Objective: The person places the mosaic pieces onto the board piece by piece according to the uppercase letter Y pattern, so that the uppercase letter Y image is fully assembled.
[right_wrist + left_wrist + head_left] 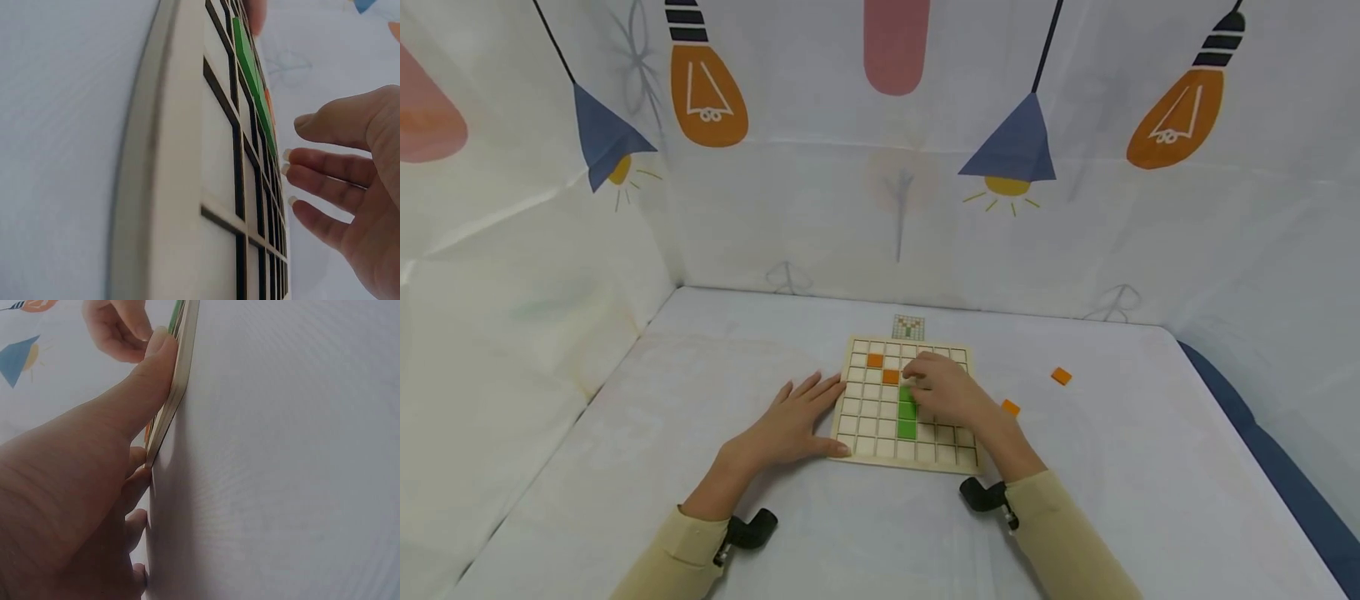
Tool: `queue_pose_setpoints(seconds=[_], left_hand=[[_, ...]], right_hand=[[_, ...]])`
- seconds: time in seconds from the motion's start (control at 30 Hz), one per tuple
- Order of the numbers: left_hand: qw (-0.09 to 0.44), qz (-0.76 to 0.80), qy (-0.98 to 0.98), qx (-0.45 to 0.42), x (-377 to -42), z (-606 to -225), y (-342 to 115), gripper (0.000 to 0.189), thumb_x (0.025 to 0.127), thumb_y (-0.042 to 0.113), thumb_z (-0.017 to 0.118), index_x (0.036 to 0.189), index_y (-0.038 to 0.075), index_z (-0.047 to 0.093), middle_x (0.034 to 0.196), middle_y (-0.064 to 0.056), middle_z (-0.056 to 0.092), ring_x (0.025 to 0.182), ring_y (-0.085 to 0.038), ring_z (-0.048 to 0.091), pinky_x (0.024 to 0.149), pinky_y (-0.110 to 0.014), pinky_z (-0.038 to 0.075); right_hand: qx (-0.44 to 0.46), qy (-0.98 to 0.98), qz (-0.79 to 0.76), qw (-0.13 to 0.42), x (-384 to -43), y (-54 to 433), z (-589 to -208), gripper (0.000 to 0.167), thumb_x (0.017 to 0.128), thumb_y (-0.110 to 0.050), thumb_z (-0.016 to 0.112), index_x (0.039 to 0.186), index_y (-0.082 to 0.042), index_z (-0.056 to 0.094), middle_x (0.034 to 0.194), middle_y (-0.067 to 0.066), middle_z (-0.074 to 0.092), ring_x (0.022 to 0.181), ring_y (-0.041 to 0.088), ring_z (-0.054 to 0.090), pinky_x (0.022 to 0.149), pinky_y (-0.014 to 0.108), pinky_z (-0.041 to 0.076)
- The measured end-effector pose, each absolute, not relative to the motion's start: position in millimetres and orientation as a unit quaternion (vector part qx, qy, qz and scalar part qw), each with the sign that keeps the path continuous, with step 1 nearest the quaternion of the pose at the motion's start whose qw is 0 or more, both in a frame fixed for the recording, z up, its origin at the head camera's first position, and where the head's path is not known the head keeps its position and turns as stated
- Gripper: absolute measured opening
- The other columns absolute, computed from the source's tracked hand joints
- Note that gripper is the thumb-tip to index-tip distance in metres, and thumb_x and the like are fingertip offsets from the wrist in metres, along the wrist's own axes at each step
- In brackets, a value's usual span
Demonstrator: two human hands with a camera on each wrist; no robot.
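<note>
Steadying the grid board (867, 423), lower centre of frame
My left hand (790, 429) spreads at its edge; my right hand (946, 390) has loosely bent fingers (326, 185), visibly holding nothing; level pressure should seat tiles (907, 429) squarely.

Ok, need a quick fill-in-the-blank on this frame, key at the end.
1. The right hand is over the grid board; the left hand touches its ____ edge (left/right, head view).
2. The tiles forming a vertical column on the board are ____ in color.
3. The loose tiles on the table are ____ in color.
4. The patterned card is ____ than the board (larger/smaller).

Missing words: left; green; orange; smaller.
</note>
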State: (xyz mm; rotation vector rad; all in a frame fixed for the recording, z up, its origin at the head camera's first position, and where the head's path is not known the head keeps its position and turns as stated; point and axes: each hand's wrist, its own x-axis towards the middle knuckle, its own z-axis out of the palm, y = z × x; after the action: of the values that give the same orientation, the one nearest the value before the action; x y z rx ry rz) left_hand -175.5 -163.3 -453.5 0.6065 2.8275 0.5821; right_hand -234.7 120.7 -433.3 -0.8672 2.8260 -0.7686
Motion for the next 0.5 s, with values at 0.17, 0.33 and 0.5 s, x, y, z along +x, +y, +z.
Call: queue_pose_setpoints(seconds=[0.17,0.33,0.5], left_hand=[[0.090,0.194,0.954,0.209,-176.0,-456.8,-164.5,0.104,0.079,0.068,0.070,0.159,0.018,0.027,0.166,0.000,0.023,0.156,-0.033,0.012,0.121,-0.066,0.010],[0.084,0.194,0.954,0.213,-176.1,-458.4,-164.4,0.104,0.079,0.069,0.069,0.159,0.017,0.027,0.166,0.000,0.024,0.156,-0.034,0.013,0.121,-0.066,0.011],[0.083,0.193,0.954,0.214,-175.1,-458.2,-164.1,0.103,0.079,0.068,0.069,0.158,0.017,0.028,0.166,-0.001,0.024,0.155,-0.034,0.014,0.120,-0.067,0.012]], right_hand=[[-0.275,0.927,-0.254,0.029,-233.3,128.6,-436.2,0.026,0.094,-0.013,0.059,0.118,-0.012,0.070,0.117,0.001,0.067,0.104,0.022,0.066,0.087,0.039,0.056],[-0.279,0.929,-0.244,0.014,-232.7,136.7,-437.6,0.024,0.094,-0.013,0.061,0.116,-0.011,0.070,0.114,0.002,0.068,0.101,0.022,0.067,0.085,0.039,0.057],[-0.253,0.931,-0.263,0.018,-231.3,148.7,-436.1,0.025,0.094,-0.013,0.062,0.118,-0.011,0.070,0.117,0.003,0.067,0.102,0.023,0.065,0.085,0.040,0.055]])
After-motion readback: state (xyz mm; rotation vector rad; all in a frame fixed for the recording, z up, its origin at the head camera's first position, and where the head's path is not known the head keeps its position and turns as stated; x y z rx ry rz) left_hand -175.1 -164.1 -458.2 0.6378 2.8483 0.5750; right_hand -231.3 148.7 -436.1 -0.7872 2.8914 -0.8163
